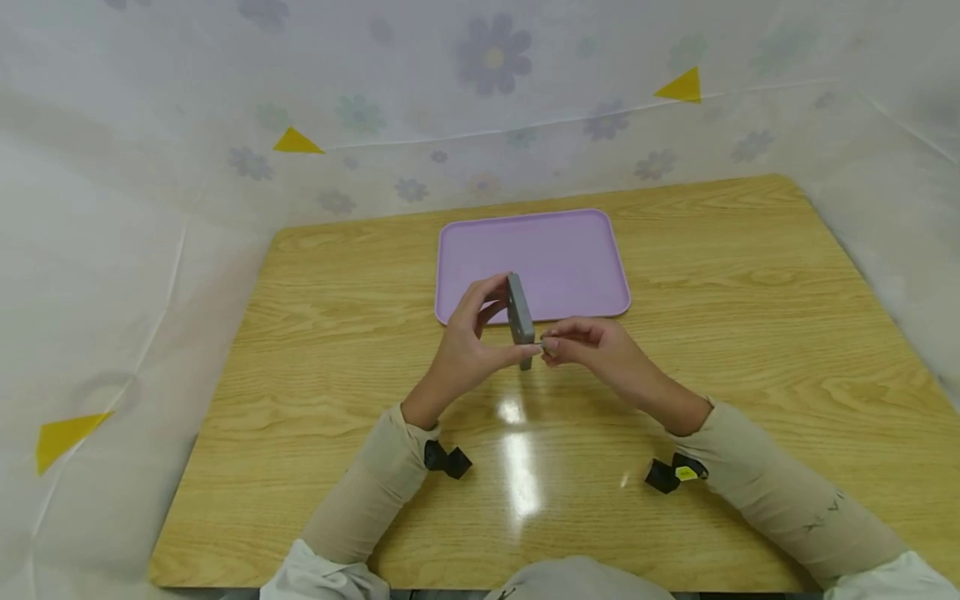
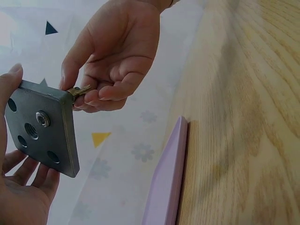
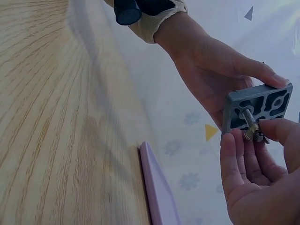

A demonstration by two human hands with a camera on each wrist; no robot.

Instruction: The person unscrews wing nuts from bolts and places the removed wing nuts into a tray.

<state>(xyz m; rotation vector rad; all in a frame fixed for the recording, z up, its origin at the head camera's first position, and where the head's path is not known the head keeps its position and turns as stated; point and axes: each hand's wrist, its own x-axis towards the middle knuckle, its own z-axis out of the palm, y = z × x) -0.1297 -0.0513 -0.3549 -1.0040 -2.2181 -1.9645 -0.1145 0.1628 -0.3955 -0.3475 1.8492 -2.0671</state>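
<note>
In the head view my left hand (image 1: 468,342) holds a grey square plate (image 1: 521,312) upright by its edges, thumb on one edge and fingers on the opposite one. Several holes and a round bolt head (image 2: 42,118) show on the plate's flat face in the left wrist view. From the ribbed side, in the right wrist view, the threaded bolt (image 3: 248,115) sticks out. My right hand (image 1: 603,346) pinches a small brass-coloured nut, seemingly a wing nut (image 3: 253,131), on that bolt near its free end. Fingertips partly hide the nut.
A purple tray (image 1: 540,258) lies on the wooden table (image 1: 337,333) beyond the hands. Flower-patterned sheeting (image 1: 420,108) with yellow triangles hangs behind the table and along its sides. Black wrist cameras sit on both sleeves.
</note>
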